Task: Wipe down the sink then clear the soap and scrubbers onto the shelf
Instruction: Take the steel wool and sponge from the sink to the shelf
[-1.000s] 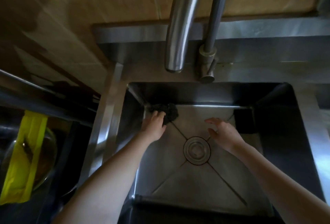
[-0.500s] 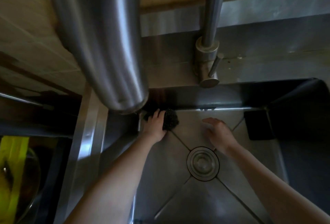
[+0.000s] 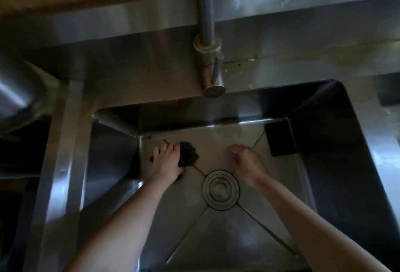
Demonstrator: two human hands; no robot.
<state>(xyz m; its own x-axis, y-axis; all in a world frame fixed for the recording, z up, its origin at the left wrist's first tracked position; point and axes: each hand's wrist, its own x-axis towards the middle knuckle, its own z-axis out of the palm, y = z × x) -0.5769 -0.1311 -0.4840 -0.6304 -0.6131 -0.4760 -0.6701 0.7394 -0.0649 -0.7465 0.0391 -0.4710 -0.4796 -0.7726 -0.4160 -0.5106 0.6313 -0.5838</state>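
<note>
- At the far left edge a thick steel spout (image 3: 17, 89) shows only as a blur, outside the basin.
- The steel sink (image 3: 71, 141) fills most of your view; both of your forearms reach down into it.
- Your left hand (image 3: 167, 160) is on the basin floor near the far left corner. Its fingers lie spread over the dark scrubber (image 3: 189, 156) and the thumb tucks in at the near edge, so it holds the scrubber down against the steel.
- The scrubber sits on the sink floor, bulging out on the hand's right side — a small dark bit also shows to its left.
- The round drain (image 3: 220, 189) lies in the middle of the floor, between your two wrists.
- Above it, on the back ledge, stands the tap's upright pipe (image 3: 204, 11) with its short lever (image 3: 216, 68).
- Your right hand (image 3: 246, 163) hangs just beyond and to the right of the drain, fingers curled under — you cannot tell whether anything is in them.
- A black pad (image 3: 280, 139) leans in the far right corner of the basin, apart from your right hand.
</note>
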